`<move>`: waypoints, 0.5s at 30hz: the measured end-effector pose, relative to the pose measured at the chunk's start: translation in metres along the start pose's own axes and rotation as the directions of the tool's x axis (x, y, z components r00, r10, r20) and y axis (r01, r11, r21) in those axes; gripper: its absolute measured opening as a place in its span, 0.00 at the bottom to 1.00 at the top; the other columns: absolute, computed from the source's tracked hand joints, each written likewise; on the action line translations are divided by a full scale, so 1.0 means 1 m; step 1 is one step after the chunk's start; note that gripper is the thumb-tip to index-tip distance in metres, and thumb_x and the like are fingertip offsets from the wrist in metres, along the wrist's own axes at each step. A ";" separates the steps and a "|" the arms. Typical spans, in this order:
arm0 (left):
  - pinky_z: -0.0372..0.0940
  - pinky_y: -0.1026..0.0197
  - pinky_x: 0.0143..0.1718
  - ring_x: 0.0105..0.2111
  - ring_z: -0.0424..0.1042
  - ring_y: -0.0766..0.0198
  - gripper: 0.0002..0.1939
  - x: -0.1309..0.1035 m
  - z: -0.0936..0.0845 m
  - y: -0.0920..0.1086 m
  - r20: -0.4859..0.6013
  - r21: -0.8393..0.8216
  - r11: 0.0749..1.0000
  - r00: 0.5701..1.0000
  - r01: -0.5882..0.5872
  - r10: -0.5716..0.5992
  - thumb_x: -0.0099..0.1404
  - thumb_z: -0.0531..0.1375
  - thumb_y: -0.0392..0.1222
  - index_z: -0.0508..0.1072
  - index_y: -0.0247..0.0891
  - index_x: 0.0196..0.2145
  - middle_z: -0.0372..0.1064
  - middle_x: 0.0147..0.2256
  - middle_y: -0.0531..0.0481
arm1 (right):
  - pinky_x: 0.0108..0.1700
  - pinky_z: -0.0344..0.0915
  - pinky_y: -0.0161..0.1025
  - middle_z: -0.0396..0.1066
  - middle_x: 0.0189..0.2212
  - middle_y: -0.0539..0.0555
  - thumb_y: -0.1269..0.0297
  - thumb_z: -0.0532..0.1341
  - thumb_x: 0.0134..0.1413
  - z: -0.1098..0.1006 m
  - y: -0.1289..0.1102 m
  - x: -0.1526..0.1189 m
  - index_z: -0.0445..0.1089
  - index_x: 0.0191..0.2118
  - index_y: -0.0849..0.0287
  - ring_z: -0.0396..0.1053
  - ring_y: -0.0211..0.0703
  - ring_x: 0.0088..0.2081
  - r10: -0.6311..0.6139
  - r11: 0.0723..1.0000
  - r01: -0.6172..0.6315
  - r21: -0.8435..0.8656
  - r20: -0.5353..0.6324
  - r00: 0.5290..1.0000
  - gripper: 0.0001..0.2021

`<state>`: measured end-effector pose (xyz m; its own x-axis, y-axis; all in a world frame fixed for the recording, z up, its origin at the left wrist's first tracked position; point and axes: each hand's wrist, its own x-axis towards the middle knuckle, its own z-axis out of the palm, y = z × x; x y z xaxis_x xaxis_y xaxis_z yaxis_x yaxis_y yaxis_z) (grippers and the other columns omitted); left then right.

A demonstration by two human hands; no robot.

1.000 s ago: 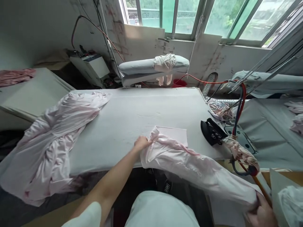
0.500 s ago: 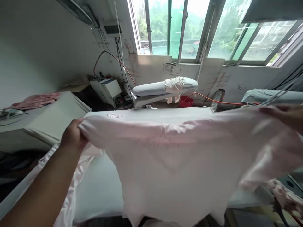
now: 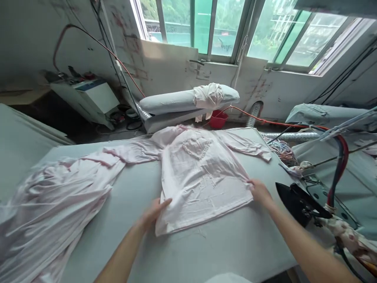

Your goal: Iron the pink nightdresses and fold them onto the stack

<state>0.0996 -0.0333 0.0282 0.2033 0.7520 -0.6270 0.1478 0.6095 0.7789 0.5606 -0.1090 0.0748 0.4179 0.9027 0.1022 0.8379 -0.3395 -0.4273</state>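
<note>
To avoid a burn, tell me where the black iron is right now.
In the head view, the iron lies at the right edge of the table, just right of the right hand.

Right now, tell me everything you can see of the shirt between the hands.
The shirt is pale pink, of thin, soft-looking cloth, with a ruffled, heart-shaped trim on its chest. It lies spread on the pale table, creased across the front, hem toward the person, sleeves out to both sides. The left hand grips one side near the hem; the right hand, the other. The sleeve on the left meets the heaped pink cloth. The neckline is blurred.
</note>
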 end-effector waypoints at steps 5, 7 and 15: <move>0.72 0.60 0.33 0.37 0.79 0.53 0.23 -0.017 -0.013 -0.058 -0.234 -0.160 0.987 0.972 -0.016 -0.022 0.59 0.63 0.58 0.73 0.37 0.43 0.79 0.37 0.45 | 0.48 0.71 0.41 0.77 0.46 0.59 0.65 0.55 0.42 0.013 0.079 -0.047 0.75 0.48 0.59 0.75 0.48 0.45 0.286 0.947 -0.270 0.172 -0.076 0.955 0.25; 0.73 0.58 0.32 0.37 0.79 0.52 0.26 -0.018 -0.008 -0.074 -0.403 -0.095 0.995 0.915 -0.035 -0.007 0.61 0.58 0.57 0.70 0.37 0.50 0.79 0.36 0.45 | 0.48 0.71 0.42 0.77 0.45 0.59 0.58 0.57 0.43 0.025 0.085 -0.045 0.76 0.47 0.59 0.75 0.50 0.44 0.379 0.895 -0.341 0.286 -0.089 0.921 0.24; 0.70 0.51 0.53 0.51 0.75 0.46 0.28 -0.051 0.016 -0.094 -0.296 0.474 0.845 0.858 -0.249 0.419 0.55 0.58 0.61 0.81 0.45 0.47 0.78 0.49 0.45 | 0.37 0.67 0.41 0.77 0.33 0.59 0.57 0.54 0.44 0.037 0.070 -0.028 0.76 0.40 0.60 0.71 0.51 0.36 0.550 0.810 -0.435 0.392 -0.252 0.796 0.20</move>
<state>0.0910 -0.1332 -0.0126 -0.0504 0.9753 -0.2152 0.5331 0.2085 0.8200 0.5950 -0.1481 0.0088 0.8822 0.4651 0.0731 0.3592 -0.5645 -0.7432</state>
